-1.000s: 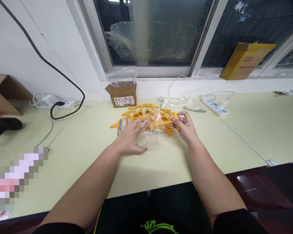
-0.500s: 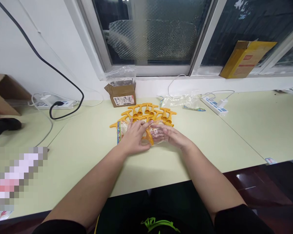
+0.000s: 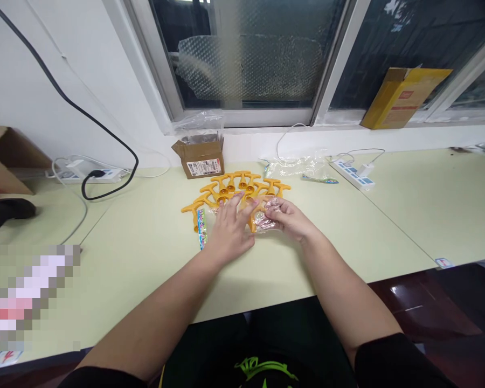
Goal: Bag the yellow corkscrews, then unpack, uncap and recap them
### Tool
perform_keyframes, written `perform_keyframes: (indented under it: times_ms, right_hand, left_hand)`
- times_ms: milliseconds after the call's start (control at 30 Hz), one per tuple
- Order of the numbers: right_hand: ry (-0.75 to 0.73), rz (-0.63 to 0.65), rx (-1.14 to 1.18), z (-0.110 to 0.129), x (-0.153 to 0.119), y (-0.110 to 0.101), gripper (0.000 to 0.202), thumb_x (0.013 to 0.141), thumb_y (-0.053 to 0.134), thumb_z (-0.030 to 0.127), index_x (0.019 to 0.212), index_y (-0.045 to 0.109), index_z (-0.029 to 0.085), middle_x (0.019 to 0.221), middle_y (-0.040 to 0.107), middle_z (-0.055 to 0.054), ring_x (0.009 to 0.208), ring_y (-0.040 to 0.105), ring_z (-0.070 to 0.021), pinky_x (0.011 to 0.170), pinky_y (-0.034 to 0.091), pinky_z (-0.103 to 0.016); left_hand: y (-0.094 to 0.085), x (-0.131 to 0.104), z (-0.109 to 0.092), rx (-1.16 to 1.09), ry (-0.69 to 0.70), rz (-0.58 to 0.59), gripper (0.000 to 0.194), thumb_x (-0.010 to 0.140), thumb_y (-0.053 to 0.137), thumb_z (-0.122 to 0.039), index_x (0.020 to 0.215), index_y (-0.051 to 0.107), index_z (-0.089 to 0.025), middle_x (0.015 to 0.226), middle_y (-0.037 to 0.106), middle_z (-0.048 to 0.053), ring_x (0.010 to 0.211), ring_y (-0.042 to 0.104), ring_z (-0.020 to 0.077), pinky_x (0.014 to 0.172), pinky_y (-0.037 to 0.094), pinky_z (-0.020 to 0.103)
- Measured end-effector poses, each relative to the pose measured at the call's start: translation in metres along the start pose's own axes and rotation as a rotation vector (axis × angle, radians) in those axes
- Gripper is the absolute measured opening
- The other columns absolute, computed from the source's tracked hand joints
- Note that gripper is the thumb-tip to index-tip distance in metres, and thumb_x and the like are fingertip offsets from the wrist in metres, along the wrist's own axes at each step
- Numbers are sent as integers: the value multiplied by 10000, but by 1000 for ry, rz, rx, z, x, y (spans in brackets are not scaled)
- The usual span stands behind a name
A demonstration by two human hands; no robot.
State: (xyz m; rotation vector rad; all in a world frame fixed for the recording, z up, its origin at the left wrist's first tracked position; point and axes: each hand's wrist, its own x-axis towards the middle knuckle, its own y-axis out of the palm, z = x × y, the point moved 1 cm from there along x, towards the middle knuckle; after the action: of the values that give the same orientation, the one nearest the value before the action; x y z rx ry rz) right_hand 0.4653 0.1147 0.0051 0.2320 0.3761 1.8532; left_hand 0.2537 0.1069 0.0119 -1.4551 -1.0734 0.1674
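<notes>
A clear plastic bag (image 3: 262,222) with a colourful printed header (image 3: 202,229) lies before me, an orange-yellow piece (image 3: 251,222) showing through it. My left hand (image 3: 232,231) rests across the bag's middle, fingers spread, and hides much of it. At the bag's right end, my right hand (image 3: 293,218) is closed, pinching the crumpled film between thumb and fingers. Just behind both hands, several yellow T-shaped plastic pieces with cup-like ends (image 3: 243,180) are laid out in curved rows. The nearer ones are partly covered by my hands and the bag.
A small open cardboard box (image 3: 204,159) stands behind the yellow pieces. To its right lie loose clear packaging (image 3: 295,167) and a power strip (image 3: 353,173). Another power strip (image 3: 89,173) with a black cable is at left. A yellow carton (image 3: 406,99) leans on the windowsill.
My right hand has gone from lying spread by the bag to pinching its right end, which is now bunched up. My left hand has shifted slightly right, and the printed header has tilted.
</notes>
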Motion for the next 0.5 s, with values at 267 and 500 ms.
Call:
perform_keyframes:
  times_ms: [267, 500]
  right_hand:
    - [-374, -2, -262, 69, -8, 37, 451, 842, 810, 446, 1229, 676, 257, 1018, 787, -56, 1058, 740, -233, 1020, 567, -445]
    - [-591, -93, -371, 86, 0, 13, 573, 784, 829, 552, 1277, 654, 321, 1365, 646, -70, 1314, 589, -285, 1088, 513, -475]
  left_hand:
    - [-24, 3, 10, -432, -174, -229, 493, 873, 624, -189, 1354, 532, -245, 1320, 664, 99, 1204, 664, 291, 1044, 533, 471]
    - [-36, 17, 25, -1323, -538, -384, 418, 823, 658, -258, 1233, 575, -252, 1055, 744, 46, 986, 717, 251, 793, 631, 440]
